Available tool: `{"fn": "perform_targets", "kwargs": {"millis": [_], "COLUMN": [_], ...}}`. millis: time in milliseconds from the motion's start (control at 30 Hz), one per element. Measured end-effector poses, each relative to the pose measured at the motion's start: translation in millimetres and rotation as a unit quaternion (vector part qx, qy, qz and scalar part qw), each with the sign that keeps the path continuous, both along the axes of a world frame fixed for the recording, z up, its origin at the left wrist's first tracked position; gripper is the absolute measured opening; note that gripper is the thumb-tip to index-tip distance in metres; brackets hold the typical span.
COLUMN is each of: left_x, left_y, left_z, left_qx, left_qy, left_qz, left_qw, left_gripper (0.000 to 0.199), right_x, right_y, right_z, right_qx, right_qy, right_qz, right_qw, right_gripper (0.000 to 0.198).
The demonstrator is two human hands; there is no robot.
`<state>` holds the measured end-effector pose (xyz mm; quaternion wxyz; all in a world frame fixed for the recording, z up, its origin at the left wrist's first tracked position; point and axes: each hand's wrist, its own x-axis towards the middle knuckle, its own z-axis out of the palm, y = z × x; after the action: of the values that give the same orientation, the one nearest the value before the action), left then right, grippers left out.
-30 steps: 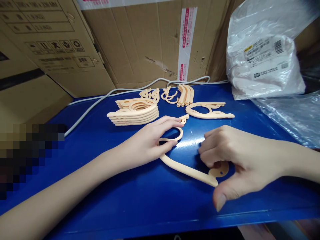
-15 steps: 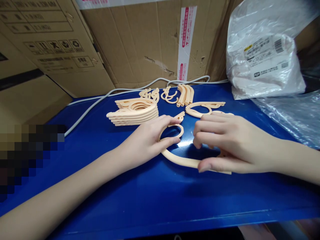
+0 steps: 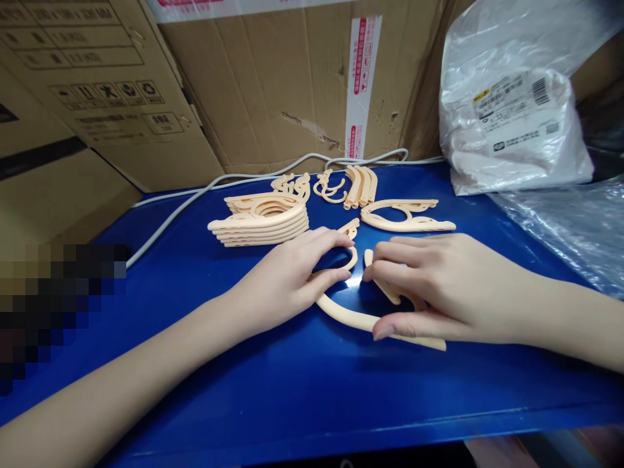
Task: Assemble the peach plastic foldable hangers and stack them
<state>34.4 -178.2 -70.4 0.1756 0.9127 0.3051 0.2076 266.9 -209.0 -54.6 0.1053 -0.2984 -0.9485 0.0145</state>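
Note:
A cream plastic folding hanger part [image 3: 347,315] lies on the blue tabletop between my hands, with a ring and a long curved arm. My left hand [image 3: 305,263] is closed around its ringed left end, thumb and fingers on either side of the ring. My right hand [image 3: 436,279] curls over the arm, its thumb on the near edge. Beneath the right fingers shows a slim cream piece [image 3: 387,289], partly covered; whether it joins the arm, I cannot tell. Left of centre stands a stack of matching hanger parts [image 3: 263,231]. Another hanger part [image 3: 409,225] lies beyond my right hand.
Cream hooks [image 3: 331,188] and curved bars [image 3: 361,187] lie at the back. A white cable [image 3: 195,195] runs along cardboard boxes [image 3: 287,84]. Clear plastic wrap [image 3: 565,221] and a labelled bag [image 3: 517,130] occupy the right side.
My right hand has shifted slightly left and towards me, uncovering more of the slim cream piece and the hanger part behind. The arm's right end has dipped nearer me. My left hand stays put.

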Motion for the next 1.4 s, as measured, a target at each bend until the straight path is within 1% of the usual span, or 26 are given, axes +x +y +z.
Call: {"fn": "perform_targets", "kwargs": {"millis": [100, 233, 333, 433, 567, 667, 767, 867, 1033, 1200, 1400], "left_x": [-0.5, -0.1, 0.0, -0.4, 0.0, 0.5, 0.3, -0.1, 0.7, 2.1, 3.6], "left_y": [0.1, 0.3, 0.1, -0.5, -1.2, -1.2, -0.8, -0.3, -0.9, -1.1, -0.1], "left_z": [-2.3, -4.5, -5.2, -5.3, -5.2, -5.0, -4.7, -4.6, -3.8, -3.6, -2.7], "left_qx": [0.006, 0.004, 0.006, 0.006, 0.0, -0.001, 0.001, -0.001, -0.025, -0.024, -0.021], "left_qy": [0.007, 0.014, 0.014, 0.019, 0.012, 0.006, 0.005, -0.003, -0.016, -0.026, -0.027], "left_qz": [-0.001, 0.003, 0.007, 0.01, 0.015, 0.015, 0.019, 0.019, 0.029, 0.028, 0.033], "left_qw": [1.0, 1.0, 1.0, 1.0, 1.0, 1.0, 1.0, 1.0, 0.999, 0.999, 0.999], "left_gripper": [0.029, 0.032, 0.032, 0.032, 0.031, 0.031, 0.031, 0.032, 0.034, 0.035, 0.035], "right_x": [-2.2, -4.9, -6.8, -8.2, -9.0, -9.1, -9.2, -9.6, -9.1, -8.0, -4.5], "right_y": [-0.6, -3.7, -5.9, -6.9, -7.6, -7.2, -6.0, -4.7, -4.5, -2.5, 2.7], "right_z": [-1.6, -1.4, 0.0, 0.8, 1.0, 1.2, 1.3, 1.1, 1.1, -0.2, -3.1], "right_qx": [-0.024, -0.027, -0.023, -0.022, -0.042, -0.052, -0.048, -0.062, -0.079, -0.058, -0.048], "right_qy": [0.015, 0.007, 0.005, 0.014, 0.015, 0.022, 0.031, 0.035, 0.035, 0.041, 0.047], "right_qz": [0.041, 0.088, 0.098, 0.099, 0.106, 0.122, 0.138, 0.135, 0.13, 0.128, 0.109], "right_qw": [0.999, 0.996, 0.995, 0.995, 0.993, 0.991, 0.989, 0.988, 0.988, 0.989, 0.992], "right_gripper": [0.05, 0.041, 0.034, 0.032, 0.027, 0.022, 0.021, 0.021, 0.023, 0.021, 0.015]}}
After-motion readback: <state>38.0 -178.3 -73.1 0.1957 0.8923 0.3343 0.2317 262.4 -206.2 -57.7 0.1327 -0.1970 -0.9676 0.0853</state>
